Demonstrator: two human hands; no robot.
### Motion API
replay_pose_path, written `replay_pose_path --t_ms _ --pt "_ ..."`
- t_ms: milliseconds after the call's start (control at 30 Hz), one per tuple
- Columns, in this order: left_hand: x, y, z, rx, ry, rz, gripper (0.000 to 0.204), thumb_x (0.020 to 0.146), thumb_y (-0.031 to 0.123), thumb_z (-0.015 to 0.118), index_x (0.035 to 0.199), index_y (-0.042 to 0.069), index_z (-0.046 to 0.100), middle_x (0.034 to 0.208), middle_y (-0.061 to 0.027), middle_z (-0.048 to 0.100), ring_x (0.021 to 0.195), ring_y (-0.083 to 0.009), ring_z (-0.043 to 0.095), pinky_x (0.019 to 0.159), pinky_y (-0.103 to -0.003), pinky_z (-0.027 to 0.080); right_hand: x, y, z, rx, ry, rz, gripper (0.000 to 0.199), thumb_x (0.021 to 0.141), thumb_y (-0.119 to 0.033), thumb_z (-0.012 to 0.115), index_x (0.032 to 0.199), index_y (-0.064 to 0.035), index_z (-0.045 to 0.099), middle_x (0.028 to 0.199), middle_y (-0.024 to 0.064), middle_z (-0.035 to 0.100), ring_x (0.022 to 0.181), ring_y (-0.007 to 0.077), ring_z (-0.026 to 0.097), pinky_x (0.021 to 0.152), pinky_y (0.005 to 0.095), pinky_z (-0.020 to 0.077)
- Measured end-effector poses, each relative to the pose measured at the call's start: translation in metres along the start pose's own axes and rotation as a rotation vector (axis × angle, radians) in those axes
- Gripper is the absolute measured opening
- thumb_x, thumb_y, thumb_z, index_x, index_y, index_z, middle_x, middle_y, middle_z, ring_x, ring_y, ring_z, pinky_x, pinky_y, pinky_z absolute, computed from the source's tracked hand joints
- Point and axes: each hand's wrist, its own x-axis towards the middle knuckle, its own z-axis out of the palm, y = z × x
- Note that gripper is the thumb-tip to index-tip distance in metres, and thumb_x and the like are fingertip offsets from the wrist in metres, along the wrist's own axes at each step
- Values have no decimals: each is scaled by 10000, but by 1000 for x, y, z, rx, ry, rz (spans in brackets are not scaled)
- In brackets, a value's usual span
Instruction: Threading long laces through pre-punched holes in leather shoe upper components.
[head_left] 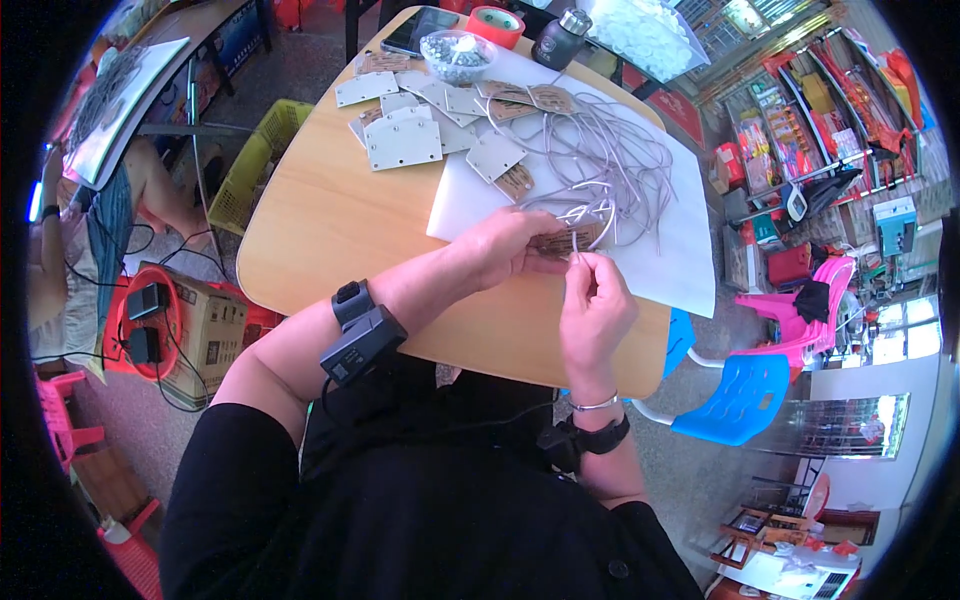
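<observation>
1. A small brown card tag (566,241) sits between the two hands, above the near edge of the desk (330,225), its long axis running roughly left to right.
2. The left hand (505,248) is closed on the tag's left end.
3. The right hand (597,300) pinches a thin pale cord (578,262) at the tag's right end.
4. Loose cords (625,165) lie on white paper (680,250) just beyond; blank tags (403,140) lie farther left.

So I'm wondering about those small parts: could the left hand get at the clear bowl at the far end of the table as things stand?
Probably not right away. The left hand is holding a brown tag, and the clear bowl sits at the far edge, beyond a spread of pale cards. Nothing tall blocks the path.
</observation>
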Motion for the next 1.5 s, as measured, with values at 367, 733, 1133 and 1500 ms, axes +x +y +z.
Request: replay_pose_path --t_ms 367,733,1133,1500 --pt "0 2 2 -13 -14 -22 300 937 153 433 1103 -78 527 1046 -168 619 931 -251 639 874 -386 531 3 4 3 -17 0 -20 60 836 -67 624 801 -24 599 682 87 585 561 218 545 520 323 425" --pt "-4 6 0 182 26 -23 287 931 175 458 1030 -68 575 939 -156 643 779 -215 650 692 -325 566 5 3 1 11 -20 13 75 841 -87 621 806 -22 604 682 82 584 568 215 554 524 324 426" --pt "-1 6 -1 75 22 -45 308 921 186 438 1057 -71 538 948 -162 624 781 -238 633 647 -343 563 8 6 -1 -33 9 -67 41 826 -66 631 849 -34 624 736 84 617 625 230 593 562 335 463" --pt "-5 6 6 117 20 49 263 921 137 466 1029 -84 558 989 -163 631 892 -233 639 834 -394 543 9 4 3 -134 -9 -33 52 809 -75 637 845 -51 608 698 83 591 617 247 584 546 365 452"
